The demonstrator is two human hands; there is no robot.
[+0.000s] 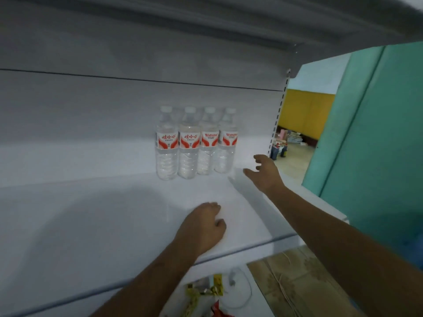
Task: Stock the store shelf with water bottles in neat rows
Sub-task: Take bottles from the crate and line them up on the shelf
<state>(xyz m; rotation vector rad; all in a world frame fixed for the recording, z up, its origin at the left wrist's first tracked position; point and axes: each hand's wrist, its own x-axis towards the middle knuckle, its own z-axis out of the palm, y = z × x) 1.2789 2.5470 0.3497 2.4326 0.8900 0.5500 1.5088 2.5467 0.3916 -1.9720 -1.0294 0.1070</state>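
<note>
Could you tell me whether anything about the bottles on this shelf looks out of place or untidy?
Nothing much. The four water bottles stand upright, side by side at the back of the shelf. The only mismatch: the two on the right show a different side of the label. Both hands are empty.

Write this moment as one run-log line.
four clear plastic water bottles: one row, back of white shelf | left hand: empty, on shelf | right hand: empty, open
</note>
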